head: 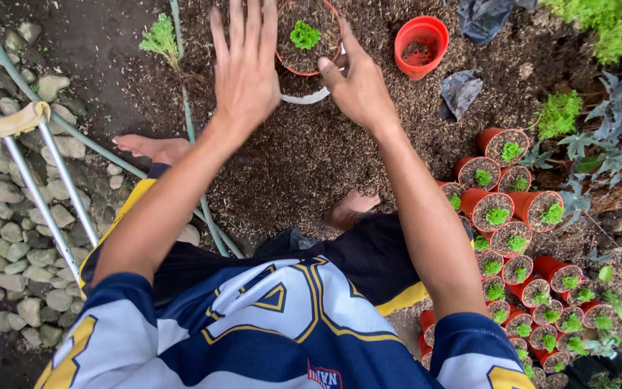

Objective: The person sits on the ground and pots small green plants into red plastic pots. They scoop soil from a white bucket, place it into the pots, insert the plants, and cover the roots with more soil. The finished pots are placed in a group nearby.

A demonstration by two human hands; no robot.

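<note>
While the left hand [245, 68] hovers flat and spread, its fingers [242, 29] wide apart and holding nothing, the right hand [358, 86] does the gripping: thumb and fingers close on the near rim of an orange plastic pot [309, 45], steadying it upright on the ground. That pot sits at the top of the view, between the two hands, filled to the brim with coarse brown growing mix and carrying one small frilly green seedling [304, 34] near its middle. A pale curved edge shows just under it (what it belongs to I cannot tell). The open palm is just beside the pot's left side, not touching it as far as I can see.

All around lies a loose heap of husky brown planting mix [311, 158], crumbly and fibrous, with the person's bare feet resting on it. An empty orange pot [420, 45] stands apart to the right. Lower right, finished pots [512, 238] are packed rim to rim, each round, tapered and topped with a green sprig. A loose seedling [161, 39] lies to the left, near a green hose [181, 94] crossing grey cobbles [8, 238].
</note>
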